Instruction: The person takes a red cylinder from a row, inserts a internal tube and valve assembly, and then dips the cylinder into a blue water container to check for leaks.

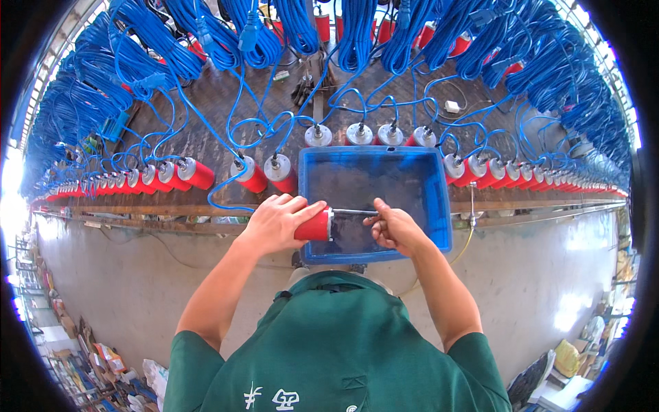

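Observation:
My left hand is wrapped over a red cylinder with a metal end cap, held lying on its side above the left part of a blue plastic tub. A blue cable runs from behind this hand toward the bench. From the cap's edge a thin metal rod, like a screwdriver shaft, reaches across to my right hand. The fingers of that hand are closed around the rod's other end, and its handle is hidden. Whether the rod's tip sits on a screw is too small to tell.
Red cylinders with metal caps, such as this one, line the edge of the wooden bench on both sides of the tub. Coiled blue cables hang along the back. A yellow hose dangles by the front edge, right of the tub.

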`<state>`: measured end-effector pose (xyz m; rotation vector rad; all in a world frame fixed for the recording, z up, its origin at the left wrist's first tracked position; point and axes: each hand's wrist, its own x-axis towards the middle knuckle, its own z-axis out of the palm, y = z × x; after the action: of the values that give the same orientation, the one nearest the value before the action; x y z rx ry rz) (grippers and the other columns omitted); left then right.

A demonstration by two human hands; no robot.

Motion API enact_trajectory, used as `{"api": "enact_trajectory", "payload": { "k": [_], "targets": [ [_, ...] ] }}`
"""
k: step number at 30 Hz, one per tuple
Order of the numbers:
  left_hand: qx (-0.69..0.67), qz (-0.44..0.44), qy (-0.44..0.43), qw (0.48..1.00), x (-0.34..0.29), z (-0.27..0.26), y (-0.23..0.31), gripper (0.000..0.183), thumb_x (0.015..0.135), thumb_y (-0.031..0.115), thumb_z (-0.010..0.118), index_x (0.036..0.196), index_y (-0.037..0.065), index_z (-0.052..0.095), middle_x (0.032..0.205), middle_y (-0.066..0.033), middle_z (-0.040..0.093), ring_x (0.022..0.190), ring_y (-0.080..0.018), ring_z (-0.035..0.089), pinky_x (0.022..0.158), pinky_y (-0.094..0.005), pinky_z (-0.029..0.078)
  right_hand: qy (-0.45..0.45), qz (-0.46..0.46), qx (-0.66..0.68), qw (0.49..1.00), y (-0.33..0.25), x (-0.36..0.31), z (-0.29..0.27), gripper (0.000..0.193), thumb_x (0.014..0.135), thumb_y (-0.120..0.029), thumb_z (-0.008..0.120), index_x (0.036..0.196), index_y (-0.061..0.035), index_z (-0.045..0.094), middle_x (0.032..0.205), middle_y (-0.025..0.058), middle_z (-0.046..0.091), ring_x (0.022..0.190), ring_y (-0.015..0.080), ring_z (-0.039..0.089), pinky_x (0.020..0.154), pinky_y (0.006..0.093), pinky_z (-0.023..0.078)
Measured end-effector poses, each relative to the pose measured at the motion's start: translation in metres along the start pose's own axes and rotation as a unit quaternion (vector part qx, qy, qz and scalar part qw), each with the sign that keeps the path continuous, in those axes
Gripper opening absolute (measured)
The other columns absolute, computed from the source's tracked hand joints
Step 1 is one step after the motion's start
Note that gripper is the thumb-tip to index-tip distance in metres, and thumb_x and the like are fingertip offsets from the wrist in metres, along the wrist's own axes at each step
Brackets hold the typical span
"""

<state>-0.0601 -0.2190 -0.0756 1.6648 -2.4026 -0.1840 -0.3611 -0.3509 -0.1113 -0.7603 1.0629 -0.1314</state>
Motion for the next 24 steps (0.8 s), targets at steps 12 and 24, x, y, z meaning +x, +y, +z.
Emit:
{"api": "enact_trajectory", "payload": {
  "k": [12,24],
  "targets": [
    [-0.027,-0.013,0.001,1.000,0.002,0.001,-0.002,0.097,0.064,0.031,0.095,0.154,0.020,0.058,0.122,-0.0080,0.069,0.106,-0.0301,0.067,0.096,-0.0446,0.055,-0.111,-0.311,-0.258,0.908,0.014,0.018,-0.026,0.032,0.101,-0.001,0.062,0.131,-0.0096,0.069,0.088,0.0014,0.061,0.079,0.0092,0.058,0.069,0.0266,0.050],
    [0.007,0.005,-0.002,1.000,0.000,-0.001,-0.001,0.098,0.067,0.035,0.094,0.156,0.024,0.056,0.116,-0.0049,0.066,0.105,-0.0274,0.066,0.093,-0.0425,0.055,0.032,-0.319,-0.698,0.640,-0.030,0.001,0.024,0.026,0.095,-0.024,0.069,0.109,-0.0022,0.072,0.126,0.0203,0.066,0.119,0.0369,0.068,0.096,0.0511,0.056]
  ]
}}
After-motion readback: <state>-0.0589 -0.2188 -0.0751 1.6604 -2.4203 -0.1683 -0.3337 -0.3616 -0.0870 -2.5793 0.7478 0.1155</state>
